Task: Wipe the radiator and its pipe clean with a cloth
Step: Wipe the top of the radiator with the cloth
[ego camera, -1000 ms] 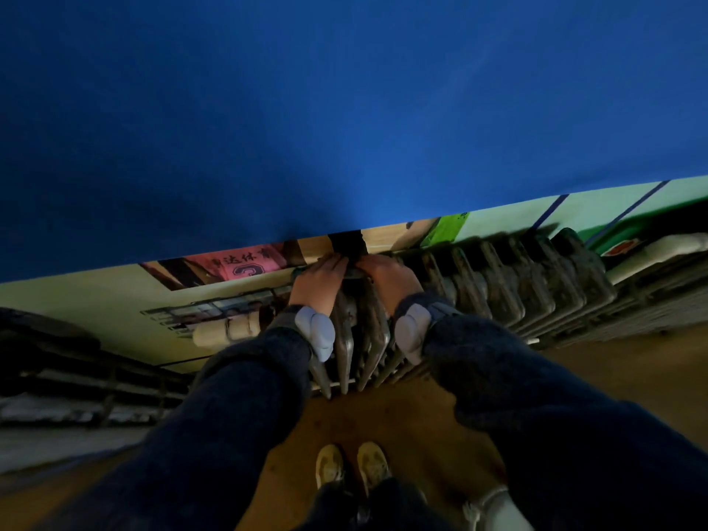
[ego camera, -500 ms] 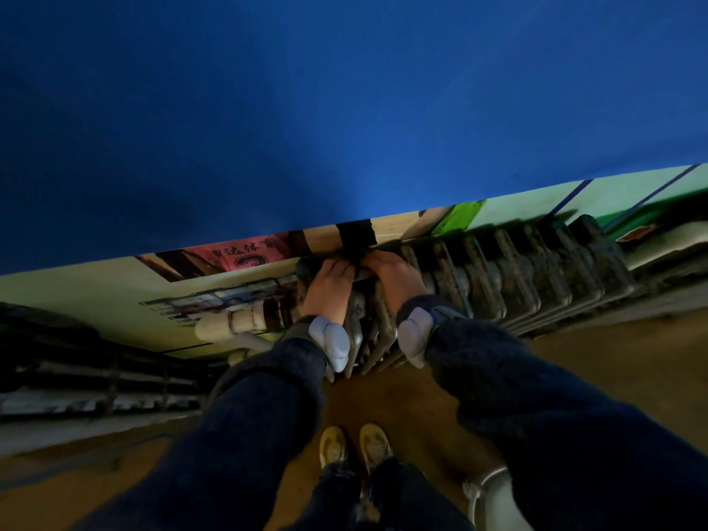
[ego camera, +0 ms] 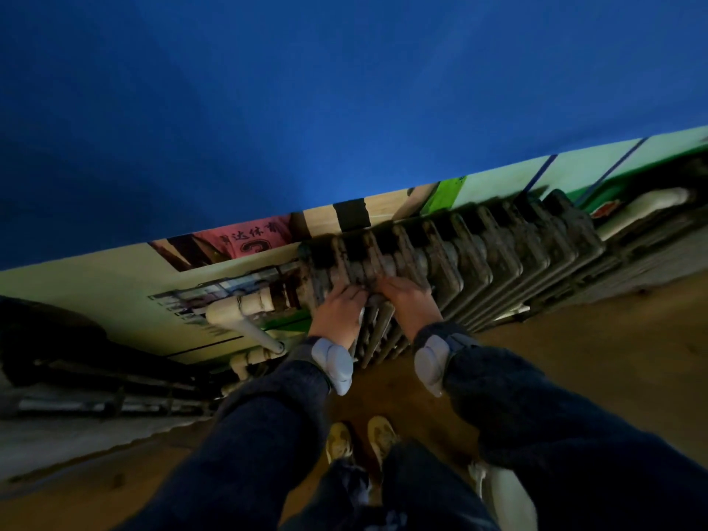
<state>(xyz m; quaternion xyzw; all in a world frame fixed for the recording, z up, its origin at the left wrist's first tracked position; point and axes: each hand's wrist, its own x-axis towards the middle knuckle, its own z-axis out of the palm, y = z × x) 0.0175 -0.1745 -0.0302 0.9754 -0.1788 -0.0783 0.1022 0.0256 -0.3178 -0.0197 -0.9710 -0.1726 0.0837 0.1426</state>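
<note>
A dirty cast-iron radiator (ego camera: 498, 254) with many upright fins stands against the wall. A cream pipe (ego camera: 241, 310) joins its left end and bends down toward the floor. My left hand (ego camera: 339, 312) and my right hand (ego camera: 408, 306) lie side by side on the front of the leftmost fins, fingers stretched and pressing on the metal. A pale sliver (ego camera: 362, 315) at the inner edge of my left palm may be the cloth; the rest of it is hidden under the hands.
A blue panel (ego camera: 344, 109) fills the upper view, above a strip of posters (ego camera: 249, 239). The brown floor (ego camera: 594, 358) lies below, with my shoes (ego camera: 360, 440). A white object (ego camera: 509, 500) is at lower right and dark low rails (ego camera: 95, 377) at left.
Both hands have slid from the top of the fins down onto their front face. The radiator's upper left fins, covered before, now show.
</note>
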